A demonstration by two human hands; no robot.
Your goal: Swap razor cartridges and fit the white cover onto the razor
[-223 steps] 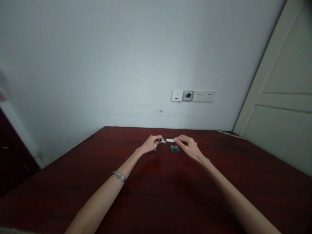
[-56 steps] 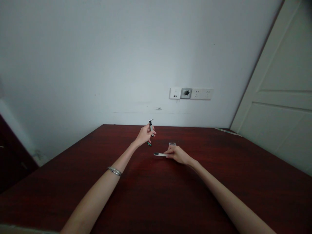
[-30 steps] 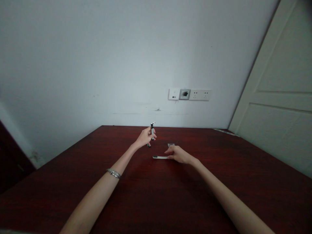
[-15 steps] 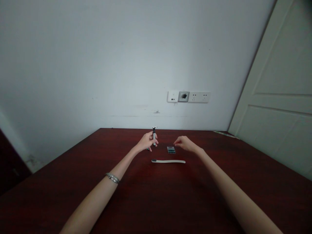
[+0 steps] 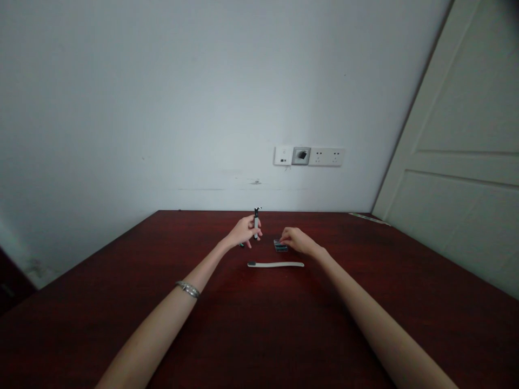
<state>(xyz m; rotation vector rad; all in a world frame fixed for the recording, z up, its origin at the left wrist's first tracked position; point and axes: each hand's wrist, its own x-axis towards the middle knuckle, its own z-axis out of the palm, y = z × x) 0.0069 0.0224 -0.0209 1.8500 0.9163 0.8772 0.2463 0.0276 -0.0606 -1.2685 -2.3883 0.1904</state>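
Observation:
My left hand [image 5: 244,232] is closed round a slim razor-like handle [image 5: 255,219] and holds it upright, its dark head pointing up. My right hand [image 5: 294,239] rests with curled fingers on a small dark cartridge case [image 5: 279,246] that lies on the dark red table [image 5: 259,324]. A long white strip with a dark left tip [image 5: 275,265] lies flat on the table just in front of both hands, touched by neither. A silver bracelet [image 5: 187,288] sits on my left wrist.
A white wall rises behind the table, with a row of sockets [image 5: 308,156] on it. A pale door [image 5: 458,178] stands at the right. A thin light object [image 5: 367,218] lies at the table's far right edge.
My right hand let go of the white strip, which now lies flat, and moved up to the dark case. My left hand kept the handle upright.

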